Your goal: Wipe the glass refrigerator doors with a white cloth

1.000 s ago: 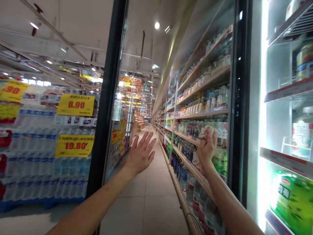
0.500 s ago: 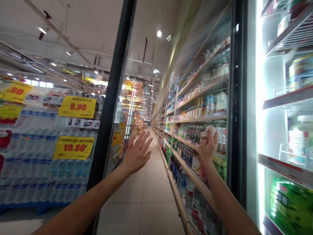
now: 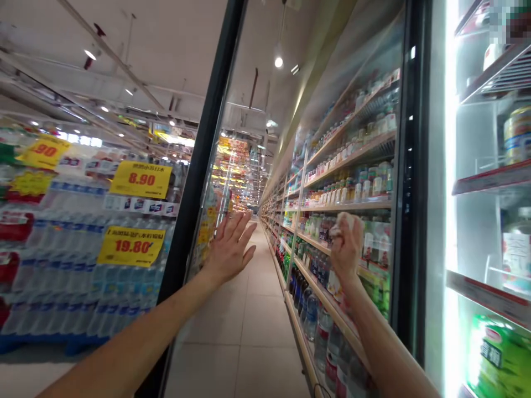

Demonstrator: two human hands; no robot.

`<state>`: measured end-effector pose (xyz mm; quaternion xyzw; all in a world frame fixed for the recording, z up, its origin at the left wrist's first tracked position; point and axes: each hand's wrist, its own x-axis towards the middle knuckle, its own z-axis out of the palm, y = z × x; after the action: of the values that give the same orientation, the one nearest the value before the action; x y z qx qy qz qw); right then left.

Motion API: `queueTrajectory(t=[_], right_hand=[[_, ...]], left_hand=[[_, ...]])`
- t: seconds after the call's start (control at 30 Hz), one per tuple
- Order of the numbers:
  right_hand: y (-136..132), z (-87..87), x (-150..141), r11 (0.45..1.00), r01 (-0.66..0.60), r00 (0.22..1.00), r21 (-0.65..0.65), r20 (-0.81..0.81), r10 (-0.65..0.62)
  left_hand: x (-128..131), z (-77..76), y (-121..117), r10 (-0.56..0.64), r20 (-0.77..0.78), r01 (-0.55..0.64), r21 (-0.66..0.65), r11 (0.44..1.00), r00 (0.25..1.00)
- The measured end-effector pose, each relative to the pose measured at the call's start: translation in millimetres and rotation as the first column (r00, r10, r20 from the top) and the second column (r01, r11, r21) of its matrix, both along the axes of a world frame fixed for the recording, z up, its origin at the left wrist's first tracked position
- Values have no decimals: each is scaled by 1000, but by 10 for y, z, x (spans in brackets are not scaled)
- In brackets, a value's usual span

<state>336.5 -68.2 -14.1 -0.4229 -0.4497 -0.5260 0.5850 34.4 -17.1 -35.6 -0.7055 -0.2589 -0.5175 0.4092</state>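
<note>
A glass cooler door with a black frame (image 3: 206, 155) stands swung open in front of me. My left hand (image 3: 230, 250) is raised flat against or close to the pane, fingers spread, with nothing in it. To the right, my right hand (image 3: 347, 258) is closed around a crumpled whitish cloth (image 3: 343, 223) at the glass. Whether the cloth presses on the pane is hard to tell. Bottles on shelves (image 3: 327, 309) show in the glass behind that hand.
At the right is a lit cooler with shelves (image 3: 489, 296), cans, bottles and a green pack (image 3: 500, 354). Stacked water bottles (image 3: 62, 243) with yellow price signs (image 3: 140, 179) stand at the left. Pale floor tiles (image 3: 244, 331) show through the glass.
My right hand has moved slightly left across the pane with the cloth. My left hand stays flat and spread. The view has shifted a little left.
</note>
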Motion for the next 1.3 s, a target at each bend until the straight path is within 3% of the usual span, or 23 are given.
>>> queueTrajectory(t=[0.07, 0.1, 0.2, 0.3, 0.37, 0.43, 0.53, 0.63, 0.73, 0.83, 0.9, 0.97, 1.07, 1.13, 1.2, 1.3], right_hand=[[23, 146, 44, 998, -13, 988, 65, -154, 22], [44, 187, -23, 997, -23, 989, 67, -147, 32], [126, 155, -497, 998, -59, 988, -21, 144, 62], [186, 16, -980, 983, -20, 885, -185, 453, 104], [189, -12, -1061, 976, 15, 846, -217, 523, 103], [170, 66, -920, 987, 16, 883, -162, 465, 62], [154, 329, -577, 1000, -17, 980, -5, 200, 18], [194, 532, -571, 995, -48, 998, 91, 38, 44], [275, 478, -1038, 996, -87, 975, 5, 203, 85], [335, 299, -1554, 982, -61, 858, -180, 494, 144], [340, 257, -1684, 971, -21, 791, -237, 590, 161], [326, 332, -1621, 979, -33, 826, -202, 546, 140], [319, 590, -1436, 993, -100, 942, -64, 316, 115], [343, 715, -1460, 991, -129, 962, -14, 241, 129], [384, 698, -1652, 989, -141, 942, -51, 299, 150], [445, 421, -2078, 976, -87, 842, -200, 509, 179]], left_hand=[[-8, 2, -10, 8, -2, -8, 5, 1000, 1000], [-7, 3, -16, 11, -1, -11, 6, 1000, 1000], [4, 3, -26, 12, 4, -12, -1, 1000, 1000], [-18, 12, -23, 5, -6, -5, -4, 1000, 1000], [-76, 35, -16, 4, -36, -4, 0, 1000, 999], [-171, 74, -9, 12, -26, -12, -7, 1000, 1000], [-339, 144, -7, 37, 76, -35, -29, 999, 996], [-457, 191, -19, 40, 87, -37, -47, 998, 995], [-495, 206, -41, 30, 70, -26, -60, 998, 997], [-523, 222, -79, 21, 89, -16, -61, 998, 996], [-573, 243, -120, 11, 94, -6, -51, 999, 996], [-650, 270, -168, 4, 84, -2, -30, 1000, 996], [-781, 301, -220, 27, 87, -27, -1, 1000, 996], [-852, 303, -222, 47, 132, -48, 9, 999, 990], [-901, 287, -201, 57, 173, -60, 14, 998, 983], [-950, 252, -163, 71, 181, -77, 26, 997, 981]])
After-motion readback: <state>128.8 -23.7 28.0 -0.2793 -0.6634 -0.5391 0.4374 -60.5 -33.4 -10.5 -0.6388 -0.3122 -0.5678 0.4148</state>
